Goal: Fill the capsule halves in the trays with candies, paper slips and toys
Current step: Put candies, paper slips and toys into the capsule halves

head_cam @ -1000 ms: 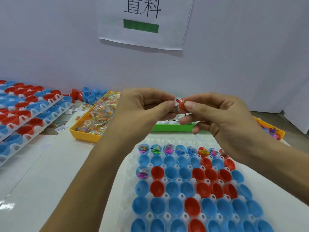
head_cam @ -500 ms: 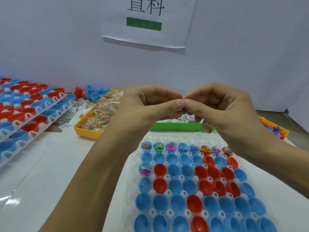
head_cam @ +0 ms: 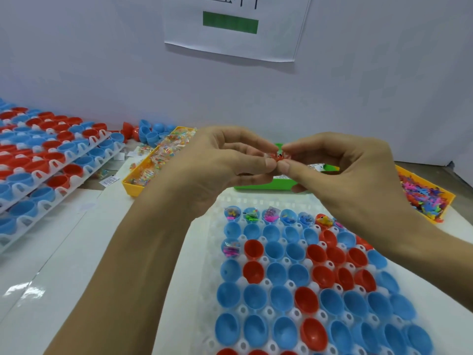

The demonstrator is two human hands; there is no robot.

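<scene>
Both the left hand (head_cam: 217, 162) and right hand (head_cam: 340, 170) are pinching a small red toy (head_cam: 277, 157). They are hovering above the capsule tray (head_cam: 220, 201).

Glossy, smooth plastic capsule halves (head_cam: 276, 272) in red and blue are sitting in a translucent white plastic tray (head_cam: 217, 336). The yellow bin (head_cam: 133, 187) is looking like smooth plastic. The white tabletop (head_cam: 38, 278) is gleaming. A matt paper sheet (head_cam: 276, 44) is hanging behind.

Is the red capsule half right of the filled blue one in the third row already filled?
No, that red capsule half beside the filled blue one shows only its bare inside.
</scene>
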